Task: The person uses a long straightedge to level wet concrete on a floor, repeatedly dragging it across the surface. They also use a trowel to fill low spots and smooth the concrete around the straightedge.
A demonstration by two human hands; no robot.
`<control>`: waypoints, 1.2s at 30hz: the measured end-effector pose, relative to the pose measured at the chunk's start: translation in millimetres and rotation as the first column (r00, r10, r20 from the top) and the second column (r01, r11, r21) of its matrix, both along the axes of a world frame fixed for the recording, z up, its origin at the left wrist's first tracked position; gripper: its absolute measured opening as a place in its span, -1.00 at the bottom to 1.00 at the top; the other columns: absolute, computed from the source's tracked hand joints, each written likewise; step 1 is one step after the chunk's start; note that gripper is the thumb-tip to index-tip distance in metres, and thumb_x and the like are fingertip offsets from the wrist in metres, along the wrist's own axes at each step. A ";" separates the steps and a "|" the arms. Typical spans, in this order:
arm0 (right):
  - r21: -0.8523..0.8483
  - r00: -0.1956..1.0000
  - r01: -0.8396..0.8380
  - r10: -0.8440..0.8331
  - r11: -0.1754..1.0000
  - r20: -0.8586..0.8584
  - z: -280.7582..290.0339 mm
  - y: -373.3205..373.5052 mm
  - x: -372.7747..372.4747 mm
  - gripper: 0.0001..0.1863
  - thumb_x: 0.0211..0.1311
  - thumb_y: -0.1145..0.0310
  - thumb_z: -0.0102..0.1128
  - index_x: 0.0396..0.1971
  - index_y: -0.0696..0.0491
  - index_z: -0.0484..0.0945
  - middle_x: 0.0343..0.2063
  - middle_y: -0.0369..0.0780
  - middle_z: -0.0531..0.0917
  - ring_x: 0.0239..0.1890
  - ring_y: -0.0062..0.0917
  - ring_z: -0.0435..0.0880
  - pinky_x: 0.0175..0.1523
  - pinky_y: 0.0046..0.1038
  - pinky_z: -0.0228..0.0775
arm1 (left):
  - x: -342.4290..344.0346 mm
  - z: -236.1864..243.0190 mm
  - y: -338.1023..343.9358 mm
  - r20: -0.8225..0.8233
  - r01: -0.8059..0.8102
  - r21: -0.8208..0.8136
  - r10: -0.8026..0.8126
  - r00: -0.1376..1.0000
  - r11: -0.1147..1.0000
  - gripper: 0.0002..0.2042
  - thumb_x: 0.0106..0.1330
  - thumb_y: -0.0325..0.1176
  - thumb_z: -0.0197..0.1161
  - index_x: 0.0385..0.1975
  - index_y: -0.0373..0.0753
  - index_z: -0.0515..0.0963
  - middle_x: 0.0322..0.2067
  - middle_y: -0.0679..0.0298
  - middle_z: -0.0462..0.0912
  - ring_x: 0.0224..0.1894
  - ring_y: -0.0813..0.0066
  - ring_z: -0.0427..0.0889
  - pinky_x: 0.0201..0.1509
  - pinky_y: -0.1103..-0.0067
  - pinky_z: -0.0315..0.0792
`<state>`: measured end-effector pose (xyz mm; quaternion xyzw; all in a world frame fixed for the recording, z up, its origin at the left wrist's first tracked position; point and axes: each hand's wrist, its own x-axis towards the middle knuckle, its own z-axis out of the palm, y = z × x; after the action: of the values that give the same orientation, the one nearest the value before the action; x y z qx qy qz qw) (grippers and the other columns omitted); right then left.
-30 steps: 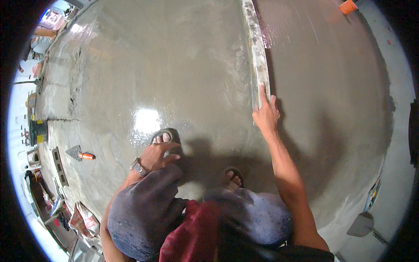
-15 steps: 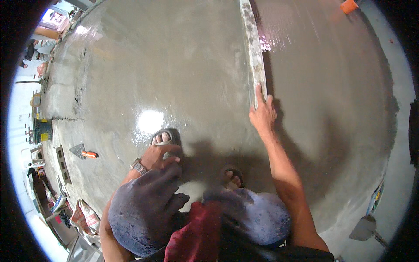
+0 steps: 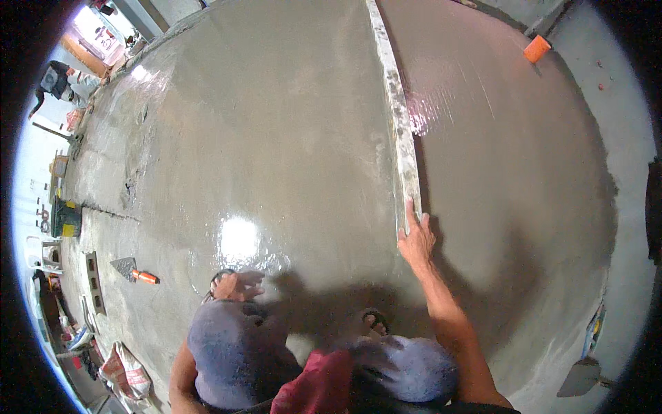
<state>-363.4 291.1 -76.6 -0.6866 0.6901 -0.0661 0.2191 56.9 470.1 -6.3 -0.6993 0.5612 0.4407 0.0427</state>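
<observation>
With left hand (image 3: 238, 284) loosely spread, clamping a straightedge (image 3: 398, 110) in right hand (image 3: 418, 243) over wet concrete (image 3: 296, 152) seemingly smoothed except far leftward.

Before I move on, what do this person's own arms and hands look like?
The left hand and right hand are ungloved, the forearms bare. A greyish wristwatch partly shows on the left; dark cloth, perhaps a sleeve, borders the right one.

Trowel (image 3: 129, 269) left — on floor (image 3: 276, 152), bar (image 3: 395, 96) right
</observation>
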 end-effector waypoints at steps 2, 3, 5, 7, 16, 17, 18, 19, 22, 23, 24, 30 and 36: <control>0.005 1.000 -0.007 0.007 1.000 -0.014 3.3 -0.2 6.9 -0.03 -0.02 0.38 0.27 0.39 -0.31 -0.07 0.01 0.07 0.33 -0.08 0.00 0.52 -0.10 -0.06 0.42 | 13.3 -1.0 8.7 0.028 0.022 0.034 -0.023 0.999 0.999 -0.53 0.13 -0.05 0.32 0.05 -0.02 0.51 -0.13 0.25 0.67 -0.06 0.24 0.63 0.03 0.39 0.47; 0.026 0.999 -0.002 0.003 1.000 -0.033 5.6 0.4 6.5 -0.03 -0.02 0.39 0.27 0.39 -0.31 -0.07 0.01 0.07 0.34 -0.09 -0.01 0.52 -0.10 -0.07 0.43 | 14.5 -4.6 12.6 0.029 0.039 0.063 -0.041 0.999 0.997 -0.53 0.14 -0.05 0.32 0.05 -0.02 0.51 -0.13 0.23 0.66 -0.05 0.23 0.63 0.03 0.38 0.47; -0.027 0.998 0.004 -0.005 1.000 -0.062 -2.2 -3.5 4.6 -0.03 -0.02 0.39 0.27 0.39 -0.33 -0.07 -0.01 0.06 0.34 -0.09 -0.01 0.52 -0.10 -0.10 0.44 | 16.8 -10.3 18.1 -0.159 -0.070 0.040 0.076 0.984 0.997 -0.53 0.15 -0.09 0.32 0.05 -0.09 0.50 -0.14 0.09 0.65 -0.06 0.18 0.63 0.01 0.35 0.48; -0.056 0.999 -0.007 0.004 0.998 -0.045 -5.1 -10.3 3.4 -0.03 -0.02 0.39 0.27 0.39 -0.34 -0.07 -0.01 0.05 0.34 -0.10 -0.02 0.52 -0.10 -0.11 0.44 | 17.2 -8.3 12.8 -0.179 -0.098 0.014 0.099 0.979 0.995 -0.54 0.15 -0.11 0.32 0.05 -0.11 0.50 -0.15 0.04 0.65 -0.07 0.16 0.63 -0.01 0.34 0.48; -0.042 0.997 0.001 -0.005 0.999 -0.082 -2.7 -11.3 8.7 -0.01 0.00 0.36 0.27 0.39 -0.36 -0.12 -0.02 0.04 0.32 -0.12 -0.01 0.52 -0.08 -0.04 0.41 | 16.6 -16.8 13.0 -0.198 -0.042 -0.008 0.039 0.979 0.999 -0.50 0.20 0.02 0.24 0.06 -0.13 0.49 -0.10 0.13 0.64 -0.04 0.16 0.59 0.12 0.27 0.29; -0.040 0.997 -0.002 -0.001 0.999 -0.075 -3.6 -5.2 5.3 -0.02 0.01 0.36 0.27 0.39 -0.36 -0.12 -0.01 0.06 0.32 -0.11 0.00 0.51 -0.07 -0.04 0.41 | 14.6 -16.3 8.1 -0.234 -0.050 -0.007 0.048 0.971 0.999 -0.50 0.20 0.03 0.23 0.06 -0.14 0.49 -0.09 0.13 0.63 -0.04 0.16 0.59 0.12 0.27 0.28; -0.045 0.998 -0.007 0.004 0.999 -0.064 -1.0 -2.5 1.6 -0.02 0.01 0.37 0.27 0.39 -0.36 -0.12 0.01 0.07 0.31 -0.11 0.01 0.51 -0.06 -0.04 0.41 | 11.3 -9.8 -1.1 -0.234 -0.040 0.016 0.042 0.971 0.999 -0.50 0.21 0.01 0.23 0.06 -0.17 0.48 -0.06 0.10 0.62 -0.03 0.16 0.60 0.16 0.28 0.28; -0.037 0.998 -0.008 0.005 0.999 -0.065 1.7 2.5 -0.6 -0.02 0.01 0.38 0.27 0.39 -0.36 -0.11 0.01 0.08 0.31 -0.10 0.01 0.51 -0.06 -0.04 0.41 | 11.2 -8.5 -1.7 -0.227 -0.042 0.001 0.041 0.973 0.999 -0.50 0.21 0.00 0.23 0.06 -0.17 0.48 -0.07 0.09 0.62 -0.04 0.16 0.60 0.15 0.30 0.29; 0.027 0.996 -0.004 0.007 1.000 -0.084 8.4 23.4 0.6 -0.04 0.02 0.40 0.26 0.39 -0.35 -0.08 0.01 0.08 0.32 -0.09 0.00 0.51 -0.06 -0.03 0.40 | 16.3 -6.3 10.4 -0.237 -0.080 -0.006 0.077 0.968 0.997 -0.52 0.20 -0.04 0.25 0.06 -0.18 0.48 -0.07 0.08 0.62 -0.05 0.15 0.61 0.13 0.34 0.35; 0.000 0.998 -0.016 0.016 1.000 -0.067 8.9 21.9 3.2 -0.04 0.01 0.40 0.26 0.39 -0.35 -0.07 0.01 0.08 0.32 -0.09 0.00 0.50 -0.07 -0.03 0.40 | 22.6 -9.7 18.2 -0.257 -0.117 0.006 0.115 0.959 0.993 -0.52 0.20 -0.06 0.25 0.06 -0.18 0.48 -0.08 0.07 0.62 -0.06 0.16 0.62 0.10 0.36 0.37; -0.018 0.999 -0.027 0.026 0.999 -0.044 4.4 20.2 7.5 -0.04 0.01 0.41 0.26 0.39 -0.34 -0.07 0.00 0.08 0.32 -0.09 0.00 0.50 -0.07 -0.04 0.40 | 30.0 -14.9 29.2 -0.270 -0.153 0.026 0.154 0.950 0.988 -0.53 0.20 -0.08 0.25 0.06 -0.18 0.48 -0.08 0.07 0.62 -0.06 0.16 0.62 0.08 0.37 0.40; -0.040 0.996 0.000 -0.003 0.999 -0.087 4.4 21.3 -20.3 -0.03 -0.01 0.43 0.26 0.39 -0.29 -0.06 -0.03 0.08 0.34 -0.11 0.00 0.52 -0.09 -0.06 0.42 | -10.4 -16.0 -19.7 -0.234 -0.061 0.061 0.074 0.969 0.996 -0.52 0.21 -0.12 0.26 0.06 -0.27 0.45 -0.09 0.03 0.62 -0.01 0.18 0.60 0.10 0.40 0.42; -0.056 0.999 -0.042 0.041 0.998 -0.021 -2.1 29.6 12.8 -0.04 -0.02 0.43 0.27 0.38 -0.31 -0.04 -0.12 0.00 0.36 -0.19 -0.04 0.53 -0.12 -0.07 0.43 | 27.4 0.0 17.2 -0.245 -0.151 0.078 0.166 0.955 0.985 -0.56 0.22 -0.22 0.28 0.06 -0.28 0.46 -0.06 0.06 0.60 0.03 0.25 0.57 0.10 0.43 0.41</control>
<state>-350.6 320.7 -78.8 -0.7073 0.6757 -0.0741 0.1940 84.3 487.3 -6.3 -0.6792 0.4911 0.5437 -0.0433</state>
